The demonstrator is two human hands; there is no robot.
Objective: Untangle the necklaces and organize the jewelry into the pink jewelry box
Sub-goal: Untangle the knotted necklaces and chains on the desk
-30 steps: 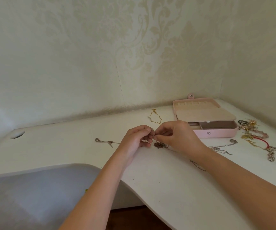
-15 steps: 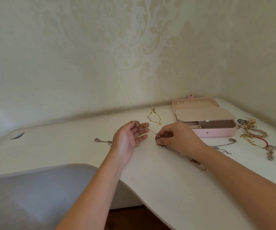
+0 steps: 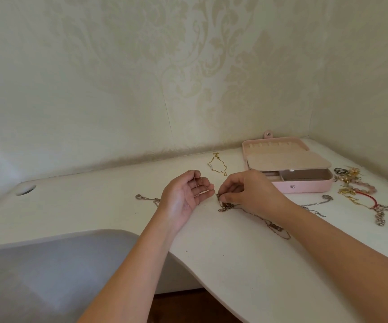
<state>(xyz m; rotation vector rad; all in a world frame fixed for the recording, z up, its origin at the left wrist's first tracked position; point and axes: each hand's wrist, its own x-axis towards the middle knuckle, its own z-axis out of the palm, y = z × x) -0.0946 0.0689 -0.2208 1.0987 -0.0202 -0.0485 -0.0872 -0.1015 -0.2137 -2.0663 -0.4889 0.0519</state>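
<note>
A thin dark chain necklace [image 3: 272, 226] lies on the white desk [image 3: 223, 264], bunched in a small tangle under my hands. My right hand [image 3: 246, 191] pinches the chain at its tangle with thumb and fingertip. My left hand [image 3: 186, 197] is palm up with loosely curled fingers, and a fine strand of the chain drapes across those fingers. The pink jewelry box [image 3: 305, 185] stands open behind my right hand, its lid laid back and an inner flap over part of the compartments.
A gold necklace [image 3: 217, 165] lies left of the box. A silver chain [image 3: 147, 198] sits left of my left hand, another silver chain [image 3: 316, 203] right of my right wrist. A heap of mixed jewelry [image 3: 356, 190] lies at the right. A cable hole [image 3: 25, 190] is far left.
My left hand has let go of its pinch and turned palm up with the chain strand across its fingers. My right hand keeps pinching the tangle, which now lies lower on the desk.
</note>
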